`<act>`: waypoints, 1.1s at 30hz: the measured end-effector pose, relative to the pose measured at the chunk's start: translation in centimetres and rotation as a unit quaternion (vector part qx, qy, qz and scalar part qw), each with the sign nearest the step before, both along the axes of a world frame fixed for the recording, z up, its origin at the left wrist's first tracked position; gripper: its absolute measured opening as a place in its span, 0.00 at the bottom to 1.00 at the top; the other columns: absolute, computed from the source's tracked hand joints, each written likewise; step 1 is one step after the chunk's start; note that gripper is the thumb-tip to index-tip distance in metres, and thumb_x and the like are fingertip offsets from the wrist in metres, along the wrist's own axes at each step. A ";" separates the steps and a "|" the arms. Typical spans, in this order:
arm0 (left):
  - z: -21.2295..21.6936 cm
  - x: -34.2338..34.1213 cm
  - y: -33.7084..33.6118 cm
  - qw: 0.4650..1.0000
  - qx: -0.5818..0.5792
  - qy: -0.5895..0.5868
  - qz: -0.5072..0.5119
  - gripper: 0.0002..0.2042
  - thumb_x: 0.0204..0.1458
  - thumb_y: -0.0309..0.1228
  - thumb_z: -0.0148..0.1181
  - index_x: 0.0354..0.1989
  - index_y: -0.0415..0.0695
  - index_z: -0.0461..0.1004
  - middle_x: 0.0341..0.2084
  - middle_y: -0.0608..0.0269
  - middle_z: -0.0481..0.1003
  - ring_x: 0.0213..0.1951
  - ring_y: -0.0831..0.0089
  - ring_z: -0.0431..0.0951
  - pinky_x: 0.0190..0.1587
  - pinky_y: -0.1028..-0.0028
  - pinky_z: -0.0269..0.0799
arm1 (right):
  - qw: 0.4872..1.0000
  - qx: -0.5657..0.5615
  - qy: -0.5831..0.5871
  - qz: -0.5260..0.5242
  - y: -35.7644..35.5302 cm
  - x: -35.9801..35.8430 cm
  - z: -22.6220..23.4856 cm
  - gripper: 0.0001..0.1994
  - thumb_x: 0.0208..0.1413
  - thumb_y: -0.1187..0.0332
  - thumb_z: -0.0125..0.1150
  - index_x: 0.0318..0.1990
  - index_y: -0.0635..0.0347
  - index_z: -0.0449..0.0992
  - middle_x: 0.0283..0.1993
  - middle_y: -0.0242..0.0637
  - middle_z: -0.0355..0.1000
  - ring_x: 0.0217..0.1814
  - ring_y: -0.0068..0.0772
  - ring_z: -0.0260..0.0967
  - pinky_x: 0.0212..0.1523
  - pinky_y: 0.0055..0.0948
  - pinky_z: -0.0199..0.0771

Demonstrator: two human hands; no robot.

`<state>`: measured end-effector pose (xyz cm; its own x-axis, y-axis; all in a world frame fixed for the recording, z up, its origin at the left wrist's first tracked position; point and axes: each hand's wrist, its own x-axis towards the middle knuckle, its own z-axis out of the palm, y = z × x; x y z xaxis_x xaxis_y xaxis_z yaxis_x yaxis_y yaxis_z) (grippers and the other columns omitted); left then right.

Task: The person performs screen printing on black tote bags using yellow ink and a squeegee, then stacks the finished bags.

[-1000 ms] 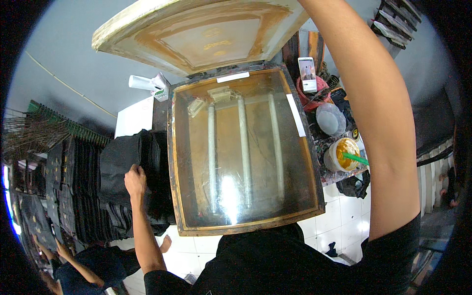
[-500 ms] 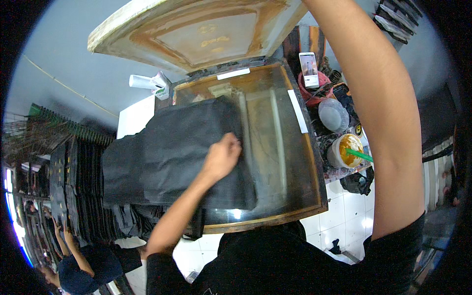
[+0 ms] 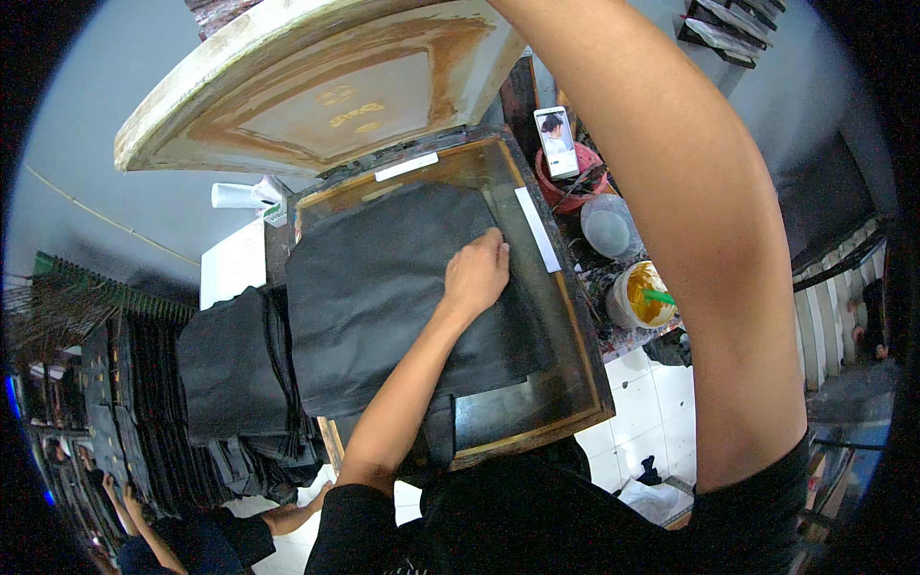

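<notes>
A flat black fabric bag (image 3: 383,278) lies over the glass-topped wooden printing table (image 3: 585,407). A dark strap-like strip hangs from its near edge. Its far right edge is pinched in my left hand (image 3: 479,273), whose fingers are curled closed. Above the table, the screen printing frame (image 3: 383,86) is tilted up, with brown tape and small yellowish motifs on its mesh. My right arm reaches up past the frame's right side, and the hand itself is beyond the upper edge of the picture.
Left of the table stand a stack of black bags (image 3: 235,369) and a denser black pile (image 3: 158,412). To the right are a phone (image 3: 556,144), a pink container (image 3: 572,196), a clear-lidded tub (image 3: 607,228) and a paint tub (image 3: 625,305) with a green-handled tool. Another person (image 3: 192,537) is at lower left.
My left hand has drawn the black bag rightward, off the stack and farther onto the glass. The view has shifted, and the screen stays raised.
</notes>
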<state>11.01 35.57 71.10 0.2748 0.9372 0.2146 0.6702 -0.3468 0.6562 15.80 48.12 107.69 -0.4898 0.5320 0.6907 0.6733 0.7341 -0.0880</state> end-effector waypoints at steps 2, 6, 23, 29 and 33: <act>-1.4 0.8 0.7 0.999 0.005 0.048 -0.017 0.13 0.63 0.38 0.54 0.36 0.39 0.72 0.34 0.39 0.79 0.38 0.38 0.80 0.42 0.46 0.74 | 1.000 -0.004 0.002 0.017 -0.6 -0.1 0.2 0.17 0.50 0.69 0.55 0.42 0.69 0.83 0.45 0.65 0.77 0.49 0.62 0.77 0.53 0.48 0.76; 0.1 1.9 1.9 0.996 -0.076 0.048 -0.024 0.16 0.60 0.43 0.59 0.38 0.39 0.74 0.35 0.41 0.80 0.40 0.43 0.81 0.44 0.50 0.75 | 1.000 -0.006 0.013 -0.006 0.1 0.1 -0.3 0.16 0.50 0.68 0.56 0.40 0.70 0.83 0.44 0.65 0.77 0.49 0.62 0.77 0.52 0.48 0.76; -0.4 -2.0 11.4 0.952 -0.152 0.240 0.113 0.63 0.39 0.75 0.61 0.78 0.47 0.46 0.77 0.39 0.37 0.77 0.40 0.29 0.74 0.38 0.28 | 0.999 -0.032 0.018 -0.030 -1.0 -0.2 0.3 0.16 0.53 0.65 0.60 0.42 0.68 0.84 0.48 0.61 0.78 0.51 0.59 0.78 0.53 0.46 0.76; -2.2 -2.0 11.3 0.956 -0.140 0.208 0.152 0.63 0.40 0.77 0.59 0.78 0.45 0.44 0.78 0.40 0.35 0.78 0.41 0.27 0.74 0.40 0.26 | 0.998 -0.043 0.029 -0.034 -1.2 -0.2 0.3 0.16 0.54 0.66 0.59 0.43 0.69 0.84 0.50 0.61 0.77 0.53 0.60 0.77 0.55 0.45 0.76; -2.9 -3.0 12.5 0.956 -0.151 0.195 0.158 0.64 0.39 0.79 0.57 0.79 0.47 0.43 0.78 0.42 0.34 0.78 0.42 0.28 0.74 0.37 0.27 | 0.996 -0.065 0.050 -0.029 -2.7 -0.1 0.5 0.16 0.54 0.67 0.59 0.44 0.69 0.83 0.51 0.61 0.77 0.54 0.59 0.77 0.55 0.45 0.76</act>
<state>8.02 48.05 68.19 -0.0274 0.9898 -0.1396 0.9241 0.0783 0.3740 15.75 45.38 108.16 -0.3877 0.6466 0.6570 0.6981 0.6714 -0.2487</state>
